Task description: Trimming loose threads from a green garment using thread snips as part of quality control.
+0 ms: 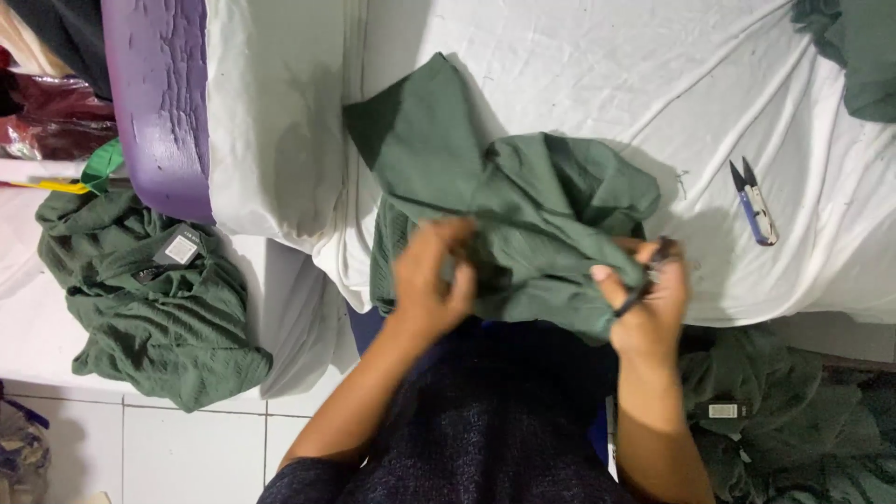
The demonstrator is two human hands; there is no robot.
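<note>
A dark green garment (523,205) lies bunched on the white sheet (579,65) in front of me. My left hand (427,275) grips its near edge, fingers curled into the cloth. My right hand (646,299) pinches the garment's right near edge and also holds a small dark tool, which looks like a thread snipper, between its fingers. The two hands are about a hand's width apart, with the fabric stretched between them.
A blue-handled thread snipper (754,207) lies on the sheet to the right. Green garments with tags are heaped on the floor at the left (154,299) and at the lower right (784,420). Another green piece (854,47) sits top right. A purple mat (159,93) stands at the left.
</note>
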